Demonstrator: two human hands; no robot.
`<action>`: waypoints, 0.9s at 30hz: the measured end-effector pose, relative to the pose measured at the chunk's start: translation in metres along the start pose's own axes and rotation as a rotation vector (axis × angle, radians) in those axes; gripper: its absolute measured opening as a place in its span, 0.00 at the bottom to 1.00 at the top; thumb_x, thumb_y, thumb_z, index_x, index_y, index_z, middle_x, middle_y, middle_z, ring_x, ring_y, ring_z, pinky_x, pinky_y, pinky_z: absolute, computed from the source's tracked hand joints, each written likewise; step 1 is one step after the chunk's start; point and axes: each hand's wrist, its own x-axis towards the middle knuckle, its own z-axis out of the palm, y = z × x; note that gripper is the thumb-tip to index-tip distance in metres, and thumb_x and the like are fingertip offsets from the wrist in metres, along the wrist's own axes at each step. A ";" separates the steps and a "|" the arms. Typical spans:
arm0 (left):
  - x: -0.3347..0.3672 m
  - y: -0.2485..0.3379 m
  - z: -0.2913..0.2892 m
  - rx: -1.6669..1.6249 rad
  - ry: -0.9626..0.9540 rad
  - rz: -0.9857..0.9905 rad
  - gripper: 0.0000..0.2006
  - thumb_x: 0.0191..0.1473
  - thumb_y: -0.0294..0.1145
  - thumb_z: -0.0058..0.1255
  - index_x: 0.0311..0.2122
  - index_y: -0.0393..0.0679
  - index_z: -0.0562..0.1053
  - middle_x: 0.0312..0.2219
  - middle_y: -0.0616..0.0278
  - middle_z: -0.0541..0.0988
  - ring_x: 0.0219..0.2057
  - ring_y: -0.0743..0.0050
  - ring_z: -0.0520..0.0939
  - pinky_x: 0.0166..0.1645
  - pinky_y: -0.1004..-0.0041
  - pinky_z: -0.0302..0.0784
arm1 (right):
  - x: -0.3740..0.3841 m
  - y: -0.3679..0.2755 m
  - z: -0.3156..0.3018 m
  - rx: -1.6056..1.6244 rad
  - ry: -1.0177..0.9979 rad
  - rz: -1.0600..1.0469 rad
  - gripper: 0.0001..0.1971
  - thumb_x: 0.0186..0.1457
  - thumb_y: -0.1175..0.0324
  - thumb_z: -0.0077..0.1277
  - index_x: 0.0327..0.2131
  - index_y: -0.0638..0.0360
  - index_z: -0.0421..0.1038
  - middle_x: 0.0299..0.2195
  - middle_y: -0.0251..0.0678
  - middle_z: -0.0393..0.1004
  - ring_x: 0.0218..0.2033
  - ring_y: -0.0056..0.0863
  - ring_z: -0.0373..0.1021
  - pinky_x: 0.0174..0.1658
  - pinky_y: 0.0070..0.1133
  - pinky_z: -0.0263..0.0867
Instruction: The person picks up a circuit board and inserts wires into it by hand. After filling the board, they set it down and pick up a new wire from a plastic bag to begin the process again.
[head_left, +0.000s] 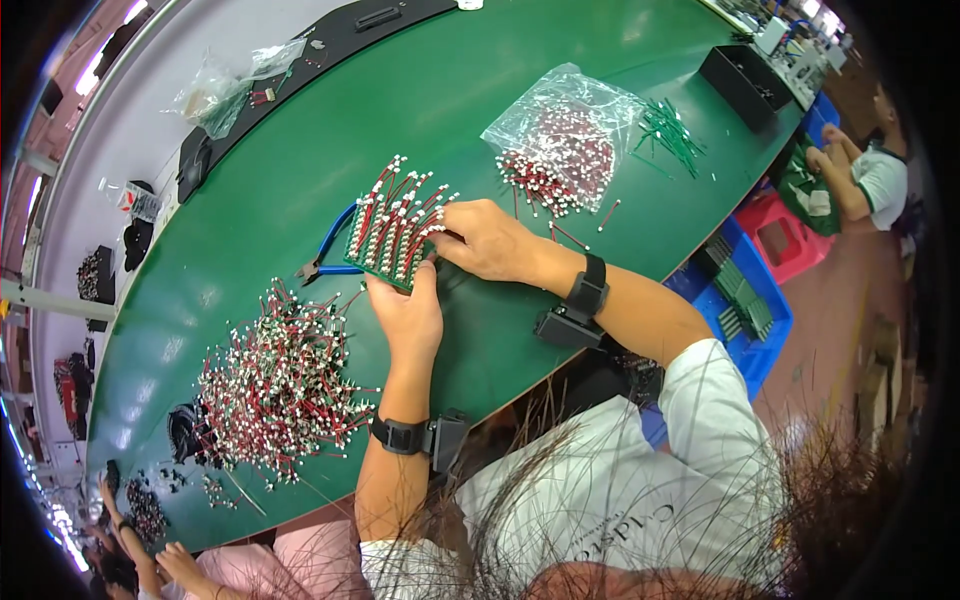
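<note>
My left hand (408, 312) grips the near edge of a green circuit board panel (385, 262), its thumb up along the right side. Rows of white connectors cover the board, and red wires (405, 200) with white ends rise from it. At the board's right edge, the fingers of my right hand (488, 240) are closed among these wires; what lies between the fingertips is hidden. Blue-handled cutters (335, 245) lie partly behind the board. To the left of my left forearm spreads a big heap of red wires with white connectors (285, 385).
Beyond my right hand lies a clear plastic bag (570, 130) over more wired connectors, beside green strips (672, 135). A black box (745, 85) stands at the far right. A blue crate (770, 330) holds green boards below the table's edge. Other people sit nearby at left and right.
</note>
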 end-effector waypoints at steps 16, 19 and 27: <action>-0.003 -0.003 0.000 0.112 -0.045 0.067 0.22 0.52 0.15 0.45 0.54 0.34 0.60 0.47 0.58 0.71 0.47 0.76 0.73 0.53 0.75 0.68 | 0.001 -0.006 -0.001 0.026 0.020 0.054 0.08 0.51 0.68 0.49 0.33 0.62 0.72 0.27 0.51 0.73 0.32 0.54 0.69 0.35 0.40 0.66; -0.002 -0.003 0.000 0.126 -0.058 0.084 0.22 0.52 0.15 0.45 0.54 0.34 0.60 0.47 0.58 0.71 0.47 0.75 0.74 0.53 0.74 0.68 | 0.000 -0.005 -0.001 -0.036 -0.003 0.075 0.09 0.50 0.67 0.50 0.32 0.62 0.72 0.27 0.51 0.73 0.32 0.54 0.69 0.35 0.40 0.66; -0.004 -0.003 0.000 0.199 -0.078 0.102 0.21 0.50 0.15 0.43 0.51 0.35 0.63 0.44 0.59 0.72 0.45 0.76 0.73 0.52 0.74 0.67 | 0.000 -0.022 -0.009 -0.147 -0.087 0.151 0.10 0.48 0.67 0.53 0.31 0.64 0.72 0.28 0.51 0.73 0.34 0.53 0.70 0.37 0.40 0.66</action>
